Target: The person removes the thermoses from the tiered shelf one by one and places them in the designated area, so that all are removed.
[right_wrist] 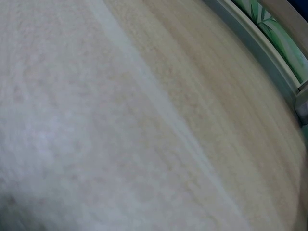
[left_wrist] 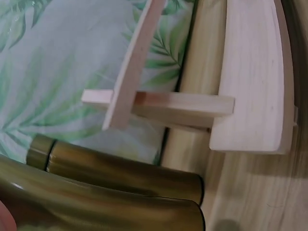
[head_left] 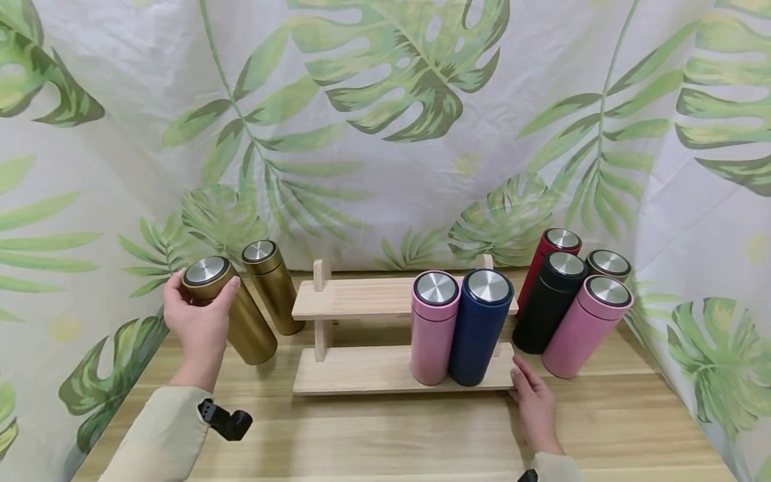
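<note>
In the head view, my left hand [head_left: 201,321] grips a gold thermos bottle [head_left: 249,328] near its silver-topped lid, at the left of the table. A second gold thermos [head_left: 277,291] stands just behind it; in the left wrist view, the held bottle [left_wrist: 106,204] overlaps this other one [left_wrist: 120,168]. My right hand [head_left: 536,405] holds the right front corner of a two-tier wooden shelf [head_left: 355,371], its fingers at the lower board's end. On that lower board a pink thermos [head_left: 432,341] and a blue thermos [head_left: 478,338] stand upright side by side.
Right of the shelf, red [head_left: 545,254], black [head_left: 551,308] and pink [head_left: 584,331] thermoses stand close together, with another bottle [head_left: 608,262] partly hidden behind them. A leaf-print cloth [head_left: 409,187] hangs behind the wooden table [head_left: 385,435].
</note>
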Demonstrator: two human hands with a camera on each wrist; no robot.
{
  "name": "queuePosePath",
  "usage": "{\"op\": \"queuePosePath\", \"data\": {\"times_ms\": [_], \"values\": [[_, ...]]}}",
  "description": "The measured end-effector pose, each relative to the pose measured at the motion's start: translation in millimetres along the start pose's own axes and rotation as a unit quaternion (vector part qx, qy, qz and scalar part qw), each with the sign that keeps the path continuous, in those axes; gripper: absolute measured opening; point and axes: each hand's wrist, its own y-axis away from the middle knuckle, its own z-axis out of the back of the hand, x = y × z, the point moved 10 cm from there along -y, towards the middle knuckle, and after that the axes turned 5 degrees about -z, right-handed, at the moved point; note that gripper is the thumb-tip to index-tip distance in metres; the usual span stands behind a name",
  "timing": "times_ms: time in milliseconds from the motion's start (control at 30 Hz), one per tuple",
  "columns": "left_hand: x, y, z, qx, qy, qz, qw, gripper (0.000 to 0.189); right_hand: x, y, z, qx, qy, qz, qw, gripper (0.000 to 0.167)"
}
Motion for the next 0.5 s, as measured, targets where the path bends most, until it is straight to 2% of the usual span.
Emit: {"op": "queuePosePath", "data": {"times_ms": [233,500], "values": [[18.2,-3.5,4.6,-0.007,-0.005,-0.001,1.0000,0.064,0.0,-0.4,-0.4,0.004,0.000,-0.005,1.0000,0.046],[35.5,-7.1,1.0,0.008,-0.009,0.038,0.9992,0.067,-0.4,-0.5,0.0,0.002,0.007,-0.006,1.0000,0.047]]}}
